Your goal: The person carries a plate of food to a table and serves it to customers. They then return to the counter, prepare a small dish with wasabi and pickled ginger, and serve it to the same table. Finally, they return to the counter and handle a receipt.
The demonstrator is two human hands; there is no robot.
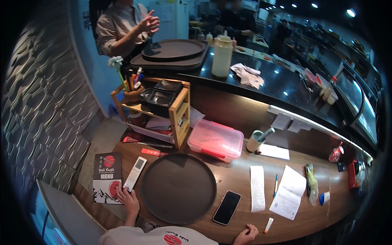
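Observation:
At the lower left, my left hand (128, 199) lies with its fingers spread, the tips touching the lower end of a white remote control (135, 173) and the edge of a black and white menu (108, 178). My right hand (246, 235) rests at the table's near edge, loosely curved, with nothing visible in it. Left of it lies a dark-screened phone (227, 208), and just to its right a small white and orange tube-like item (268, 225). Between my hands and farther in sits a round dark tray (179, 188).
A pink-lidded plastic box (216, 139) stands behind the tray, beside a wooden rack (179, 118). Papers (289, 193), a receipt (257, 188) and a blue pen (276, 185) lie rightward. On the raised black counter are stacked trays (173, 51) and a squeeze bottle (222, 57); people stand beyond.

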